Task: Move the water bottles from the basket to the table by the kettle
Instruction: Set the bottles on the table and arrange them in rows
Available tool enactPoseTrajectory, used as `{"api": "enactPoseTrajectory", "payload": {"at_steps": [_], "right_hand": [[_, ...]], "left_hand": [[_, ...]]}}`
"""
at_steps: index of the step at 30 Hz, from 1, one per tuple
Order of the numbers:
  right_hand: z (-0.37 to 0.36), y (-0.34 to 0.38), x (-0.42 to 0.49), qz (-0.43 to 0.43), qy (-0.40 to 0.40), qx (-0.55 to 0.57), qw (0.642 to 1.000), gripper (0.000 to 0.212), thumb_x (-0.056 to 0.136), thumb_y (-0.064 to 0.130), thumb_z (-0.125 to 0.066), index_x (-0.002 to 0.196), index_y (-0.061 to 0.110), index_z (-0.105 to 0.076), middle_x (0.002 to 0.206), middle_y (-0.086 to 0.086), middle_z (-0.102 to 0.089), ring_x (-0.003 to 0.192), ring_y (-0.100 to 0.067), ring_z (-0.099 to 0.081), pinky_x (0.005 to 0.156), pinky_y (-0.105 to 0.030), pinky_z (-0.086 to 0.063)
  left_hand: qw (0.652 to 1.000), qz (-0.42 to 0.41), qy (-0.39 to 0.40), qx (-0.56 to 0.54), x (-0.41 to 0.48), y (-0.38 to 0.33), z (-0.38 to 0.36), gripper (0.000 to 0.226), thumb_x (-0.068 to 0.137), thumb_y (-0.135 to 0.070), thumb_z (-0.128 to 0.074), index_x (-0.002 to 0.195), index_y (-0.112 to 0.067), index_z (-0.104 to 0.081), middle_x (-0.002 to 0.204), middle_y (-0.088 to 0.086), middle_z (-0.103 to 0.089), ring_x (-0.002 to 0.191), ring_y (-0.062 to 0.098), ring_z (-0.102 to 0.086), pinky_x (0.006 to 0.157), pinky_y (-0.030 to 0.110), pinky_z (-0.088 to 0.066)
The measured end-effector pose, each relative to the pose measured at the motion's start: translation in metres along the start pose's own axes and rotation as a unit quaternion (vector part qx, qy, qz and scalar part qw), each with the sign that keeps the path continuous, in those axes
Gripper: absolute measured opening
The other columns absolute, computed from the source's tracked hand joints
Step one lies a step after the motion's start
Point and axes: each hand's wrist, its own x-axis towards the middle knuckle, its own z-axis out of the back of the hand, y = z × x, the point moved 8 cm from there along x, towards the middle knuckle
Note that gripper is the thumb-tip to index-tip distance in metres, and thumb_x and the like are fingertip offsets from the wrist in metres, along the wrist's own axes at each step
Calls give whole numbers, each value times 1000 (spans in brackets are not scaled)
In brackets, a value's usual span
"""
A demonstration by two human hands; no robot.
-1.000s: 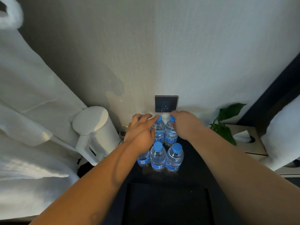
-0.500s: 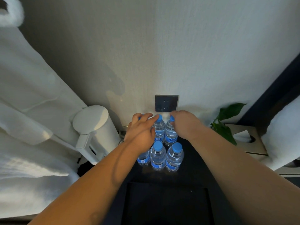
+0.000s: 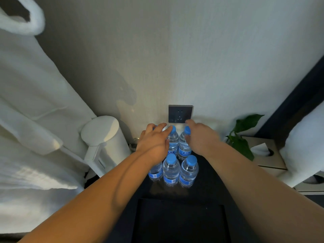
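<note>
Hands barely shifted: right hand (image 3: 201, 138) pinches bottle (image 3: 185, 149) neck, left hand (image 3: 154, 143) spread over caps (image 3: 172, 129) beside it; likely placed, release next.

One head camera looks forward and down, close over the dark counter (image 3: 210, 190), facing the pale wall (image 3: 192, 58).

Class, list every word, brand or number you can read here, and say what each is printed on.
Blue labels on the water bottles: white print, too blurred to read.
Wall socket, kettle, tissue box: no text visible.
</note>
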Motion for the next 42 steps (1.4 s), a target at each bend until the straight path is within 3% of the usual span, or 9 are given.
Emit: {"api": "enactPoseTrajectory", "payload": {"at_steps": [7,10,14,21,23,27,33,36,42], "right_hand": [[4,18,-19,-5,-2,1,1000,53,102,37,-56,150,23,-40,118,-11,-68,100,-30,-66,76,-39,-51],[3,31,-29,9,18,-2,1000,41,103,38,-54,140,20,-53,116,-9,-68,104,-30,-66,79,-38,-52],[2,50,-43,40,19,6,999,28,104,43,-53,120,23,-66,106,-3,-71,97,-25,-66,77,-36,-53],[-6,70,-60,48,44,-81,995,46,94,74,-48,108,33,-65,92,8,-64,90,-19,-58,78,-36,-37],[-9,74,-66,50,40,-86,994,41,95,70,-52,109,33,-64,84,10,-58,89,-20,-57,81,-37,-34],[-15,84,-73,58,32,-104,992,37,98,58,-59,121,28,-63,102,3,-69,101,-25,-63,91,-39,-38],[-19,82,-70,54,34,-98,993,29,102,48,-60,124,29,-60,90,4,-50,88,-22,-40,86,-36,-28],[-20,84,-69,66,42,-109,991,21,102,42,-60,120,32,-59,88,5,-53,94,-24,-50,89,-39,-30],[-20,85,-71,68,39,-119,990,20,101,39,-58,121,33,-57,86,7,-53,90,-23,-44,83,-40,-26]], "left_hand": [[1000,-9,-1,10,-6,4,11,60,100,-42,-50,157,-33,-34,163,-4,-33,136,26,-29,110,44,-35],[1000,-16,-10,-16,-19,9,19,56,97,-42,-53,151,-28,-45,158,1,-41,132,28,-36,107,45,-38],[1000,-5,-5,-23,-35,18,27,42,96,-40,-58,132,-21,-61,136,3,-57,121,27,-45,100,42,-43],[997,12,64,-42,-56,25,22,25,95,-42,-63,114,-26,-64,103,1,-66,94,24,-62,80,38,-53],[996,10,70,-59,-59,26,19,25,97,-38,-62,117,-24,-65,105,4,-68,95,25,-63,81,38,-53],[994,17,81,-76,-61,27,15,27,101,-34,-59,123,-19,-62,108,8,-70,97,27,-64,84,42,-54],[994,26,97,-41,-58,30,16,29,100,-39,-61,118,-16,-59,106,10,-67,92,28,-63,80,41,-53],[996,30,88,-17,-58,29,18,31,100,-42,-60,117,-16,-59,104,10,-67,91,28,-63,77,39,-52],[996,36,83,-6,-58,23,17,33,100,-44,-60,114,-14,-59,103,11,-67,90,28,-64,73,36,-48]]}}
